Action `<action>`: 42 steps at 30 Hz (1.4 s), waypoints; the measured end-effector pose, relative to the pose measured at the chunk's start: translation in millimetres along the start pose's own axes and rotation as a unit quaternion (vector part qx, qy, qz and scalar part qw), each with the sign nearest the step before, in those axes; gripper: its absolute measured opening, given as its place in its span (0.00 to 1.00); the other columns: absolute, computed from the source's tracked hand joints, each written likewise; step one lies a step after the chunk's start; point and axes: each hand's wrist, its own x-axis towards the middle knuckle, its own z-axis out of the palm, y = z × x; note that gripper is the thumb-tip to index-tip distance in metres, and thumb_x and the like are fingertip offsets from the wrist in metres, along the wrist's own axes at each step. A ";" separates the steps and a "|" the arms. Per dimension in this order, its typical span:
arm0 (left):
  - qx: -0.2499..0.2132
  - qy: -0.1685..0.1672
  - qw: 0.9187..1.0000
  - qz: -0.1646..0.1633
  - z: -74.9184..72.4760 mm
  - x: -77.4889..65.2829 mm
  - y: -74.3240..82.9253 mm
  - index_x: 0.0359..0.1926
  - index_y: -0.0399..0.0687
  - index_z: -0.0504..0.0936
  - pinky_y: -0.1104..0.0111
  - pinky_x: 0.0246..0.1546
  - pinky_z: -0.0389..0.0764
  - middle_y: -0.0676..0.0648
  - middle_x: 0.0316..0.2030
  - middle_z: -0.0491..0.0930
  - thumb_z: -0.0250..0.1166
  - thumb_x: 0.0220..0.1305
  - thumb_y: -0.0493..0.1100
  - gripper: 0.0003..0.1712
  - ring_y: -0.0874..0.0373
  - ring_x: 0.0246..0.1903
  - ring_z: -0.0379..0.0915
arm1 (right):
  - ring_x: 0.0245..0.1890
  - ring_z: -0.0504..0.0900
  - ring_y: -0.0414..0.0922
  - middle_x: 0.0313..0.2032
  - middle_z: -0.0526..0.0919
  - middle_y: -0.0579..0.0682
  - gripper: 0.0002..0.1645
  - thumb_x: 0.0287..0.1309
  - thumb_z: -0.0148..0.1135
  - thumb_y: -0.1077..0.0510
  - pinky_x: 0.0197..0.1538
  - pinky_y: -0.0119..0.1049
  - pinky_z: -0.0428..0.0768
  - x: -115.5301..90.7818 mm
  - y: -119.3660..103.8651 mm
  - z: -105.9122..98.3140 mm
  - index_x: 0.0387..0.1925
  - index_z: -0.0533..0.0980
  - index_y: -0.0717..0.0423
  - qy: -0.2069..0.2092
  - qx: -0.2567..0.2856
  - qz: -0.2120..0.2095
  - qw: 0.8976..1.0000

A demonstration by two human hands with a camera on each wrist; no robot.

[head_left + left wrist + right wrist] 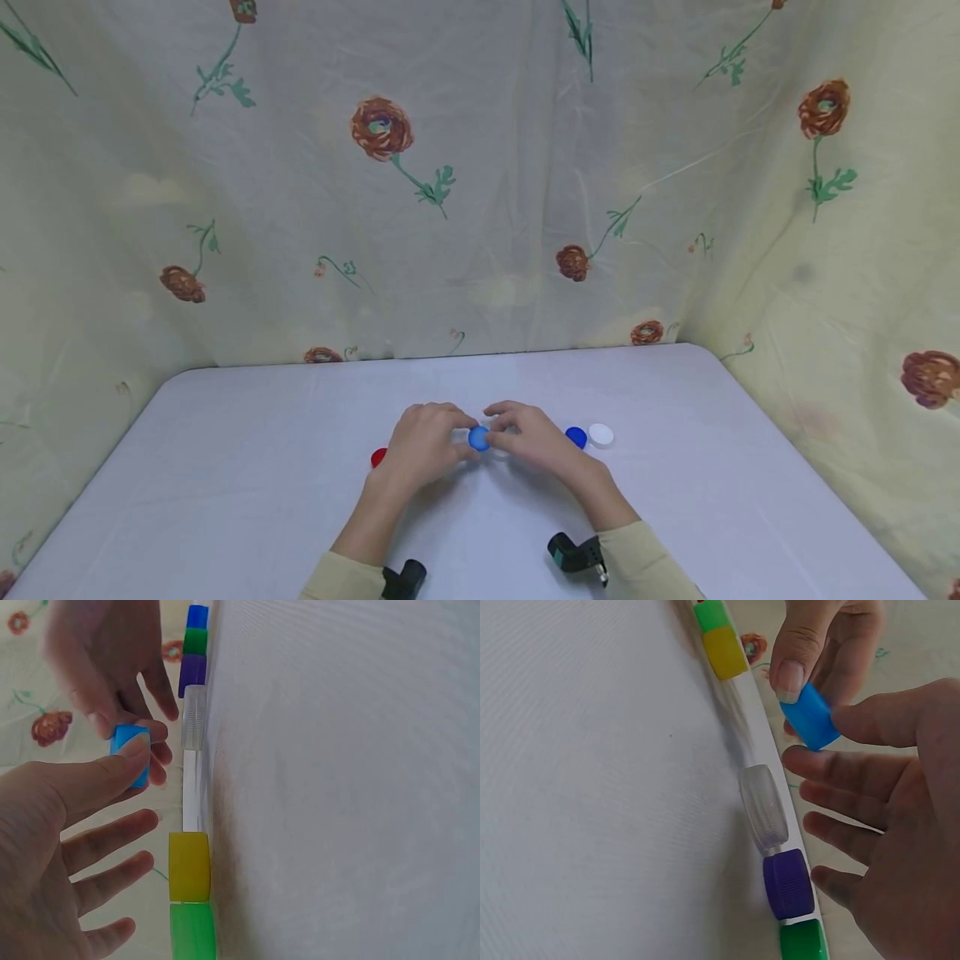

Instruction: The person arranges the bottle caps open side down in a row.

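A light blue bottle cap (478, 437) is held between my two hands, raised above the white tabletop. My left hand (423, 442) pinches it from the left, with the thumb across its face in the left wrist view. From the other side, my right hand (528, 435) has its thumb and index finger at the cap's edge, its other fingers spread. Below on the table, a clear cap (763, 806) and a purple cap (789, 885) stand near the right hand. A yellow cap (189, 866) and a light green cap (193, 930) lie near the left hand.
The row of caps continues with a red cap (378, 457) on the left. Toward the right come a dark green cap (802, 941), a dark blue cap (576, 437) and a white cap (601, 435). Flowered cloth (495, 192) hangs behind the white table (225, 492).
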 end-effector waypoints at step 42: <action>-0.003 -0.007 0.999 -0.038 2.9 0.8 0.6 0.46 0.53 0.89 0.51 0.57 0.76 0.52 0.46 0.88 0.75 0.54 0.55 0.19 0.52 0.51 0.81 | 0.69 0.71 0.55 0.63 0.78 0.52 0.16 0.58 0.67 0.56 0.70 0.55 0.69 -0.1 1.0 2.3 0.49 0.84 0.54 -0.002 -0.077 -0.060 0.995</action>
